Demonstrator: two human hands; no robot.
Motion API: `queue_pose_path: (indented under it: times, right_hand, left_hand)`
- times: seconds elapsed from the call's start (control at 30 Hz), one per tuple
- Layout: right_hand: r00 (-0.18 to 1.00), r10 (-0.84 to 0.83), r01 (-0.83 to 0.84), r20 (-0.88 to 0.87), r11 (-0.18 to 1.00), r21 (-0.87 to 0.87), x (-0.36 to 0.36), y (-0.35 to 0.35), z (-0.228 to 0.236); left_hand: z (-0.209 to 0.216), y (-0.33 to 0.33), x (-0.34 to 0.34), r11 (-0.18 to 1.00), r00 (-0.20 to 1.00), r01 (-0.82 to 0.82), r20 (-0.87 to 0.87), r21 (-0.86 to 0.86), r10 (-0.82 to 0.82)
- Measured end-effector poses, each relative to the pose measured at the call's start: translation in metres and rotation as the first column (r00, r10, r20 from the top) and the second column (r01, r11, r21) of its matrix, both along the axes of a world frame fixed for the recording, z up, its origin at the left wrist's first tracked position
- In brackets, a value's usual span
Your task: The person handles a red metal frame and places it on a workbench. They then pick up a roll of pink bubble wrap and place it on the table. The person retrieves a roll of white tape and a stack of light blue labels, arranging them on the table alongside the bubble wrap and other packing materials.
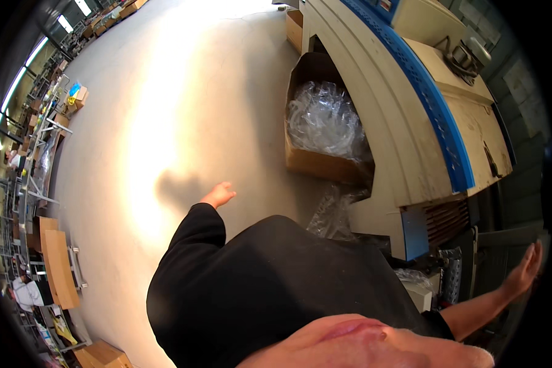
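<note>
- On my feed, the left hand (219, 195) sits near the centre of the frame, above the pale floor (98, 184), its fingers loosely bent and partly open; I see nothing in its grasp.
- I have the right hand (524, 268) at the far right of the frame, close to the dark rim, fingers stretched out and held together, palm unclenched and apparently bare.
- The thing nearest the left hand is a cardboard box (325, 165), right of upper centre; it lies up and to the right of those fingers, clearly apart from them.
- Inside that box I make out a heap of crumpled clear plastic (325, 122); whether it is bags or film, I cannot tell.
- More loose plastic sheeting (332, 213) spills below the box, right of the left hand, with a gap between.
- Nearest the right hand I get the beige machine (405, 129) with its blue strip (440, 110), filling the upper right; its lower end is up and to the left of the fingers, apart from them.
- Along the left edge I can see cluttered workbenches and upright cardboard panels (60, 270), well away from both hands.
</note>
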State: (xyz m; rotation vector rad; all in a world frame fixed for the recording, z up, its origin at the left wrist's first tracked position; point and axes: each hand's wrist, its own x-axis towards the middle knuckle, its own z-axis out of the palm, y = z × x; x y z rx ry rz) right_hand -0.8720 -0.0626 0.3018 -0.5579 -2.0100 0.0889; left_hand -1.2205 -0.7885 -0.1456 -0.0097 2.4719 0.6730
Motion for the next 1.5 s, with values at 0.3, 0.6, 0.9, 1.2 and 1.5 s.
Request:
queue_pose_path:
  times: [0.3, 0.6, 0.9, 1.2, 1.5]
  right_hand:
    - [0.71, 0.704, -0.351, -0.024, 0.324, -0.879, -0.372, -0.237, -0.2]
    - [0.47, 0.877, 0.265, 0.097, -0.035, -0.964, -0.68, -0.287, -0.413]
    - [0.389, 0.907, 0.309, 0.161, 0.037, -0.95, -0.992, -0.286, -0.474]
    - [0.584, 0.674, 0.495, 0.451, 0.145, -0.857, -1.237, -0.223, -0.525]
    - [0.769, 0.445, 0.557, 0.459, -0.117, -0.822, -1.404, -0.238, -0.529]
  left_hand:
    - [0.039, -0.104, -0.251, 0.692, 0.809, -0.573, 0.171, 0.439, 0.562]
    - [0.05, -0.037, -0.592, 0.745, 0.936, -0.351, 0.19, 0.567, 0.297]
    - [0.004, -0.097, -0.908, 0.714, 0.717, -0.668, 0.437, 0.208, 0.544]
    - [-0.05, 0.043, -1.367, 0.808, 0.842, -0.508, 0.372, 0.299, 0.391]
    - [0.004, 0.391, -1.672, 0.864, 0.917, 0.04, 0.326, 0.501, -0.231]
